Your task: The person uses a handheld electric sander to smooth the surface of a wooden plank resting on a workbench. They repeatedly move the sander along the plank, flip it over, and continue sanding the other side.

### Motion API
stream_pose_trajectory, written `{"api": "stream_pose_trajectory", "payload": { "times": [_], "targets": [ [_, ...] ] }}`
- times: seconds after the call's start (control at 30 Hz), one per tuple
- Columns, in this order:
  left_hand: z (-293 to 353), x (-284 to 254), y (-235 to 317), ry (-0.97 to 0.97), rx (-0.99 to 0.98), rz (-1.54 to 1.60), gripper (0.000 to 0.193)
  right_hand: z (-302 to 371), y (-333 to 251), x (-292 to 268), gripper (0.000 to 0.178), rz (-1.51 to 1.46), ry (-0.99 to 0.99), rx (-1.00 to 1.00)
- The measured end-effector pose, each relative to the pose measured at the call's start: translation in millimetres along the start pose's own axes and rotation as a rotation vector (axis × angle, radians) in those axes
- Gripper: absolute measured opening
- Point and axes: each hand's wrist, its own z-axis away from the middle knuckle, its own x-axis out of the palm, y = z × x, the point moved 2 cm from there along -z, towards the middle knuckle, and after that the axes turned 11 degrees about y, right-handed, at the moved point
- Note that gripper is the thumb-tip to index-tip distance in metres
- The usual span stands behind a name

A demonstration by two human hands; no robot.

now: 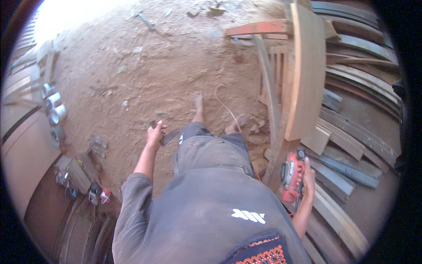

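Note:
At the right, my right hand (308, 178) is wrapped round a red electric planer (290, 176) with black parts. The planer is beside the near end of a wooden workbench, close to a wide board (307, 70) that lies along its top. Whether it touches the wood, I cannot tell. My left hand (157, 131) is held out over the ground on the left, with its fingers closed. Dark pieces (169, 137) show on both sides of its fingers, and their kind is not clear.
Several planks and beams (347, 127) lie stacked at the right. A reddish wooden bar (259, 27) juts out at the bench's far end. A thin cable (228, 107) trails over the sandy ground (145, 79). Wood pieces and tools (77, 174) lie at the left beside brown panels (26, 163).

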Motion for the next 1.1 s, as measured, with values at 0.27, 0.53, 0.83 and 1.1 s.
{"api": "stream_pose_trajectory", "payload": {
  "times": [0.27, 0.53, 0.83, 1.1],
  "targets": [
    [27, -24, -63, 0.067, 0.02, -0.137, 0.029, -13, 10, -4, 0.066, 0.064, 0.041, 0.044],
    [87, -39, -172, 0.144, -0.215, -0.055, 0.026, -21, 29, -4, 0.066, 0.077, 0.024, -0.152],
    [117, -70, -219, 0.259, -0.03, 0.049, 0.035, -21, 60, -9, 0.06, -0.001, 0.004, -0.28],
    [83, -102, -196, 0.262, -0.002, 0.027, 0.029, -22, 63, -7, 0.057, -0.047, -0.017, -0.357]
  ]
}}
